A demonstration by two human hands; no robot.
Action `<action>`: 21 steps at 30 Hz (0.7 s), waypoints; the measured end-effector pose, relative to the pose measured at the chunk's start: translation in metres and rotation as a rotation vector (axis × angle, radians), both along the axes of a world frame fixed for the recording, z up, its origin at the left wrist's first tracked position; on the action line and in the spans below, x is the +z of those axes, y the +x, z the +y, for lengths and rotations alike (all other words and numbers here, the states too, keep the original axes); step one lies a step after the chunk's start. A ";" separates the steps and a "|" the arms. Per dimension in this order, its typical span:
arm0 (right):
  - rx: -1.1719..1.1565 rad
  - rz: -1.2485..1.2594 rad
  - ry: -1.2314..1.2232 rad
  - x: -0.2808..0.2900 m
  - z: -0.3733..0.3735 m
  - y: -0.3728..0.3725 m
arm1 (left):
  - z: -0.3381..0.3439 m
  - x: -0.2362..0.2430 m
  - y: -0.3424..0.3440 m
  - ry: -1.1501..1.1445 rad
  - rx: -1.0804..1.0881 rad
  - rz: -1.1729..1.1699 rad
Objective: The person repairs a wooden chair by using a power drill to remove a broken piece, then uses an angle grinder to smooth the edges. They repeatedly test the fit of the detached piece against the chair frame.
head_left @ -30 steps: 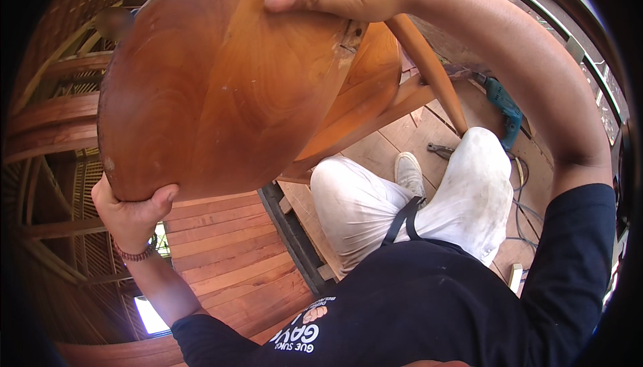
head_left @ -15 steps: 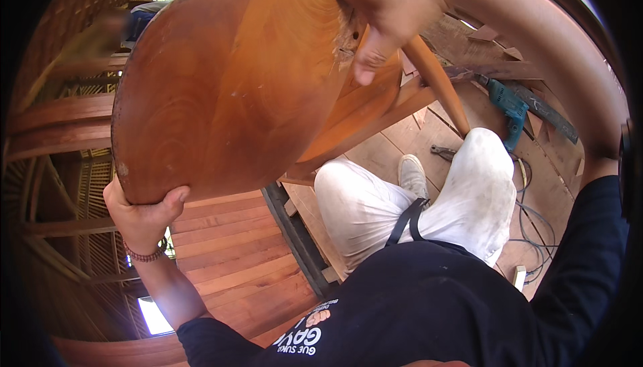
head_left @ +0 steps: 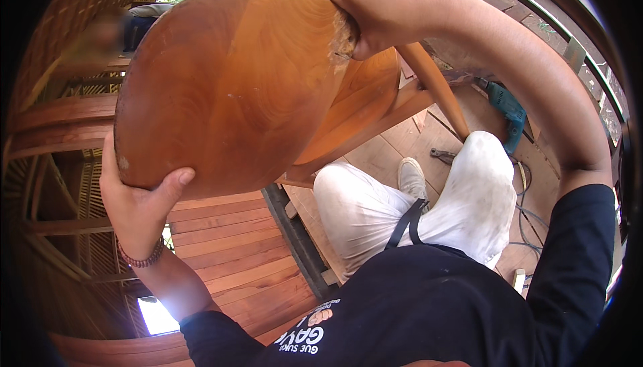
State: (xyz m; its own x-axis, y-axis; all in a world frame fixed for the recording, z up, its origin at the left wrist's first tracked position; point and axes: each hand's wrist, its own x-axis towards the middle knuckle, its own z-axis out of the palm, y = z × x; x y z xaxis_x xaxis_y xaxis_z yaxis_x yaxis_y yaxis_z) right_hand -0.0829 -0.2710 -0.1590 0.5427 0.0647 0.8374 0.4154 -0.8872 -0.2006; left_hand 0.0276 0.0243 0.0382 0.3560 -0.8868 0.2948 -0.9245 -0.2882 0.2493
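A broad, rounded wooden panel (head_left: 221, 92), glossy reddish brown with a lighter band, tilts up in front of me. At its lower left edge my left hand (head_left: 137, 196) grips it, thumb lying on the face and fingers behind. My right hand (head_left: 362, 9) is wrapped over the upper right edge, beside a rough, chipped patch (head_left: 343, 37); its fingertips are mostly hidden. Beyond the panel shows a second curved wooden piece (head_left: 365, 92) with a round wooden leg (head_left: 435, 89). Whether these are joined to the panel, I cannot tell.
A teal power drill (head_left: 507, 112) lies on the plank floor at right, its cable (head_left: 529, 213) trailing near my knee. Pliers (head_left: 442, 156) lie by my shoe. Slatted reddish boards (head_left: 234, 253) are at lower left. Someone in dark clothing (head_left: 137, 29) is at far left.
My right hand has shifted left along the panel's edge, its thumb drawing in and baring more of the chipped patch. The right forearm swung inward. The panel tipped slightly, its lower edge rising.
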 end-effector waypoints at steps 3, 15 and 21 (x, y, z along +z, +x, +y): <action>0.003 -0.038 0.008 -0.002 0.002 0.004 | -0.015 -0.002 -0.010 0.011 -0.008 -0.126; -0.128 0.042 -0.040 -0.001 0.002 0.005 | -0.033 -0.013 -0.022 -0.041 0.049 -0.363; -0.084 0.189 -0.084 0.016 0.011 0.005 | -0.027 -0.007 -0.006 -0.065 -0.060 -0.517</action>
